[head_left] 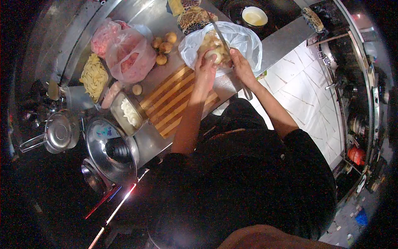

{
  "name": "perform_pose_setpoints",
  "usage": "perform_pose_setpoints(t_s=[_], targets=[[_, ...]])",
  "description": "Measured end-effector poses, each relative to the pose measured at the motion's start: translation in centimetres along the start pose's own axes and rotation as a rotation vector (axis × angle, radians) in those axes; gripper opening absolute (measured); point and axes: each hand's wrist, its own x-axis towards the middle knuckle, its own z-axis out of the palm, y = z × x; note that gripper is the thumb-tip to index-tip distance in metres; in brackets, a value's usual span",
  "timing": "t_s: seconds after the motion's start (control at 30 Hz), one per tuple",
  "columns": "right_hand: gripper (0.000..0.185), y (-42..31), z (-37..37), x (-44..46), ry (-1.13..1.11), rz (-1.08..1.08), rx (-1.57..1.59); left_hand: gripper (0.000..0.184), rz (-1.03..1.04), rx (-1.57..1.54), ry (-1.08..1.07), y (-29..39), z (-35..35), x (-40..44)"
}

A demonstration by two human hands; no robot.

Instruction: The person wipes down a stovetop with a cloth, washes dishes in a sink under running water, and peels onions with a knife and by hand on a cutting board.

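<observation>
My left hand (205, 68) is closed around a pale, round, peeled onion (214, 56). In my right hand (243, 68) is a long knife (221, 35), its blade pointing away from me and its handle end showing below the palm. Both hands are over a white plastic bag (250, 45), which stands open with yellow-brown peelings (209, 42) inside. The blade passes beside the onion; whether it touches it I cannot tell. Left of the bag, several brown onions (165, 47) sit on the metal counter.
A striped wooden cutting board (166, 106) lies left of my forearm. Beyond it are plastic bags of pink meat (128, 62), yellow strips (94, 76) and a metal tray (132, 128) with white pieces. A large steel bowl (132, 159) stands at the left, a white bowl (254, 16) at the back.
</observation>
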Motion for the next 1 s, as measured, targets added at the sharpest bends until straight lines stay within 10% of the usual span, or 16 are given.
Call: perform_pose_setpoints(t_s=[0.3, 0.5, 0.9, 1.0], targets=[[0.053, -1.3, -1.6, 0.0, 0.0, 0.163, -0.24, 0.033, 0.015, 0.255, 0.123, 1.7, 1.1, -2.5], [0.038, -1.2, -1.2, -2.3, 0.026, -0.301, -0.496, 0.032, 0.192, 1.173, 0.207, 5.7, -4.7, -7.7], [0.019, 3.4, 8.9, -9.7, -0.317, -0.558, -0.61, 0.04, 0.25, 1.215, 0.435, 1.3, -15.0, -10.9], [0.015, 3.2, 9.9, -10.4, -0.388, -0.31, -0.599, 0.041, 0.206, 1.113, 0.5, 2.5, -12.9, -11.5]])
